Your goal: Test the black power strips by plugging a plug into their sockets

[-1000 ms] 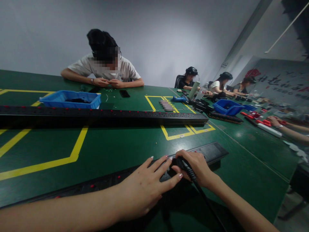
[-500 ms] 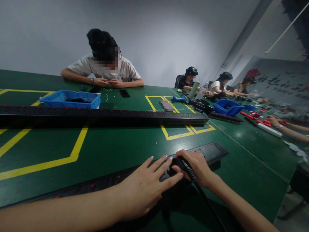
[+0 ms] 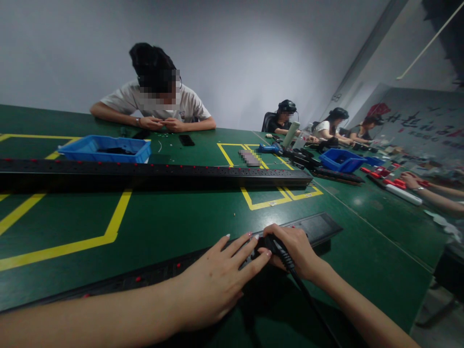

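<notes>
A long black power strip (image 3: 159, 272) with red switches lies slantwise on the green table in front of me. Over it rests my left hand (image 3: 226, 275), fingers spread, its fingertips near the plug. My right hand (image 3: 292, 246) grips a black power plug (image 3: 270, 241) down against the strip's upper face, towards its right end. From the plug a thick black cable (image 3: 308, 299) runs down to the bottom edge. The fingers hide the plug's front, so I cannot tell how deep it sits in a socket.
Behind lies another long black power strip (image 3: 203, 175). Beyond it are a blue tray (image 3: 105, 145) and a phone-like object (image 3: 249, 158). A second blue bin (image 3: 340, 160) and tools stand to the right. A co-worker (image 3: 159, 96) sits opposite; several others work further right.
My left thumb has shifted slightly up and left, closer to the plug. The right hand stays on the plug, and the strip looks unmoved.
</notes>
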Available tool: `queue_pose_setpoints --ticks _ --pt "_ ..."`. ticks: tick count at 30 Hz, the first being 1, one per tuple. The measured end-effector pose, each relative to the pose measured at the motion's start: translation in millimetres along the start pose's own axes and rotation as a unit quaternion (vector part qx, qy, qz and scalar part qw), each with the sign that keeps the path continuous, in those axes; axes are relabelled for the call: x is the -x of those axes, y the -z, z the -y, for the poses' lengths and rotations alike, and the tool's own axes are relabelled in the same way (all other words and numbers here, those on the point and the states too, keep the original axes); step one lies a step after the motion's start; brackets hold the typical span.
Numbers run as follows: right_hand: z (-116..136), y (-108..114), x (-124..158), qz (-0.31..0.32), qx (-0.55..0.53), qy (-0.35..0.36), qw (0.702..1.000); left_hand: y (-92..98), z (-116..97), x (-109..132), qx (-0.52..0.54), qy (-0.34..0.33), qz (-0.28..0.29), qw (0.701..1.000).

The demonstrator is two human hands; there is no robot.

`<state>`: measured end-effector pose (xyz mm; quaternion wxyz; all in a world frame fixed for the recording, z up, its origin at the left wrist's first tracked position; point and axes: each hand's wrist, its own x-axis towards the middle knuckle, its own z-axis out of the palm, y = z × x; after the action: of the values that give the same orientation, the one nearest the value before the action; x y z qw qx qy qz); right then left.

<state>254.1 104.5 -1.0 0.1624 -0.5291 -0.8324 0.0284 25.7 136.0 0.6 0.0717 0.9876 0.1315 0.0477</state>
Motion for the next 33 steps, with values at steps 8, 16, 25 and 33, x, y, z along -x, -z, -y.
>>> queue_pose_setpoints --ticks 8,16,25,33 --pt "-2.5 -1.9 0.4 -0.003 0.003 0.011 1.000 -0.9 -0.4 -0.5 -0.010 -0.003 0.008 1.000" --pt "-0.6 -1.3 -0.9 -0.010 -0.004 0.006 1.000 -1.5 -0.3 0.2 -0.008 -0.005 0.007 1.000" --pt "-0.4 -2.2 -0.2 -0.011 0.007 0.008 1.000 0.0 -0.9 -0.6 -0.003 -0.007 0.012 1.000" --pt "-2.3 -3.2 -0.1 -0.014 0.011 0.015 1.000 -1.9 0.1 -1.0 -0.008 -0.006 0.006 1.000"
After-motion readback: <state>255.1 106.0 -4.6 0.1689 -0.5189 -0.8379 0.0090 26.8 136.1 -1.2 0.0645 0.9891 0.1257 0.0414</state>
